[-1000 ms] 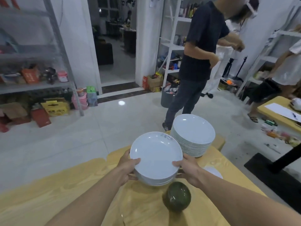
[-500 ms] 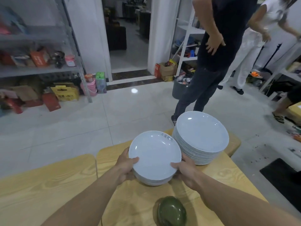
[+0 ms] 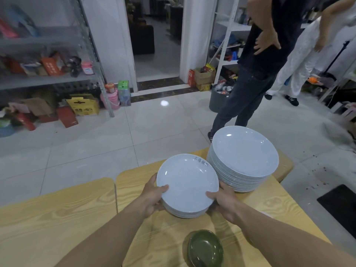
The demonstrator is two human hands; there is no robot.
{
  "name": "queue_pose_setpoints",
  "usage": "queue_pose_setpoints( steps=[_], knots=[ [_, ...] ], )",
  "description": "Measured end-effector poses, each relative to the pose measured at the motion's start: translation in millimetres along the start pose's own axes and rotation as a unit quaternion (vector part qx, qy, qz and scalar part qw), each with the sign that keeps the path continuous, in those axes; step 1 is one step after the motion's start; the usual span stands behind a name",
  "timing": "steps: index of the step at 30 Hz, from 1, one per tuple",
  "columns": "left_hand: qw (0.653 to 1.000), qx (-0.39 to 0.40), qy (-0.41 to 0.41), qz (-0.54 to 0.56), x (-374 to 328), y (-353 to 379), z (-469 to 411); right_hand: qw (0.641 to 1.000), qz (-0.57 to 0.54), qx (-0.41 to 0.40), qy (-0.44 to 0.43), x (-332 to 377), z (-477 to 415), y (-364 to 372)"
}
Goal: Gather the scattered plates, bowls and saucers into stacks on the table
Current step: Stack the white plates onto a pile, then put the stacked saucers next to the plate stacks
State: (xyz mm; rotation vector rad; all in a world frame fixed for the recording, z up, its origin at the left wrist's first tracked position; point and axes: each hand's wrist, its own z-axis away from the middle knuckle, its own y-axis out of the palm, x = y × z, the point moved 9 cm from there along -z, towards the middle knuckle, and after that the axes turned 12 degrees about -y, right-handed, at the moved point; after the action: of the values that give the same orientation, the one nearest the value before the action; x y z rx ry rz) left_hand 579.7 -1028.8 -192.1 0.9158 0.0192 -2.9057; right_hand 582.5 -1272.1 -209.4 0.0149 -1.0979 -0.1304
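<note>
Over the wood table (image 3: pixel 77 212), left hand (image 3: pixel 154 197) and right hand (image 3: pixel 224 204) grip a small stack (image 3: pixel 187 186) of white plates from opposite sides, thumbs hooked over the top rim, other fingers curled under and hidden; can't tell if the stack touches the table. Just right of it, touching or nearly so, sits a tall stack (image 3: pixel 243 157) of bigger white plates at the far table corner, and a dark green bowl (image 3: pixel 205 248) lies near, close to the right forearm. Two people stand on the tiled floor (image 3: pixel 115 135) past the table, one in dark jeans (image 3: pixel 242 101), shelves (image 3: pixel 48 78) with clutter on the left.
</note>
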Motion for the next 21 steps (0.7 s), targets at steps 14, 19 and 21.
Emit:
queue_pose_setpoints(
  steps=[14, 19, 21],
  knots=[
    [0.684, -0.254, 0.338, -0.595, -54, 64, 132, 0.666, 0.716, 0.073, -0.196, 107, 113, -8],
    [0.649, -0.192, 0.397, -0.620, -22, 111, 189, 0.605, 0.779, 0.052, -0.153, 107, 175, -34],
    [0.638, -0.187, 0.413, -0.623, -13, 124, 207, 0.605, 0.782, 0.029, -0.144, 108, 199, -47]
  ],
)
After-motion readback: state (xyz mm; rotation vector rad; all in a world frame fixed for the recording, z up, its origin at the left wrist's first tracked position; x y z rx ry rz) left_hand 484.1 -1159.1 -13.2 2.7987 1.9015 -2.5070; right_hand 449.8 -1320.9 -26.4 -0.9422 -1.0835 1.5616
